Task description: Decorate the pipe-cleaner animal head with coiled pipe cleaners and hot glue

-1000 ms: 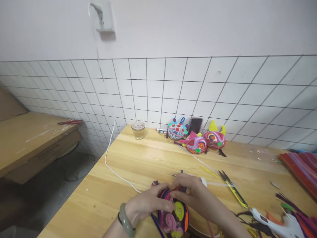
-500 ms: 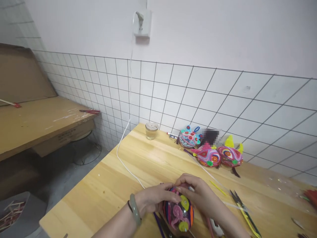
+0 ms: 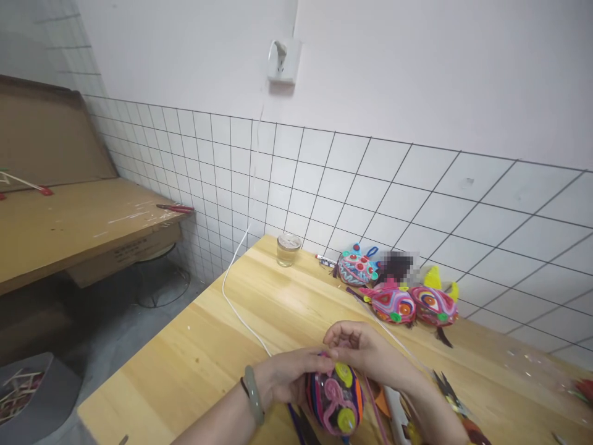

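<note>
My left hand (image 3: 296,374) is closed around the side of a rounded ornament (image 3: 333,398) covered in coloured fuzzy strips, with a pink curl and yellow discs facing me. Its thumb lies along the top edge. My right hand (image 3: 364,353) is at the top right of the ornament with its fingers curled. The right thumb and fingertip are pressed together beside the left thumb; anything between them is too small to make out. Pink strips (image 3: 376,411) and a white object (image 3: 397,417) lie under the right forearm. Dark blades (image 3: 306,426) show left of the ornament.
Several decorated ornaments (image 3: 393,306) stand along the wall. A glass of liquid (image 3: 288,250) and a marker (image 3: 325,260) are at the back. Scissors (image 3: 447,390) lie to the right. A white cord (image 3: 236,309) crosses the table edge; a grey bin (image 3: 55,395) stands lower left.
The right hand's fingers have lifted slightly and curled more at the ornament's top. The left hand keeps hold of it. The view has shifted slightly, and the right forearm covers more of the scissors.
</note>
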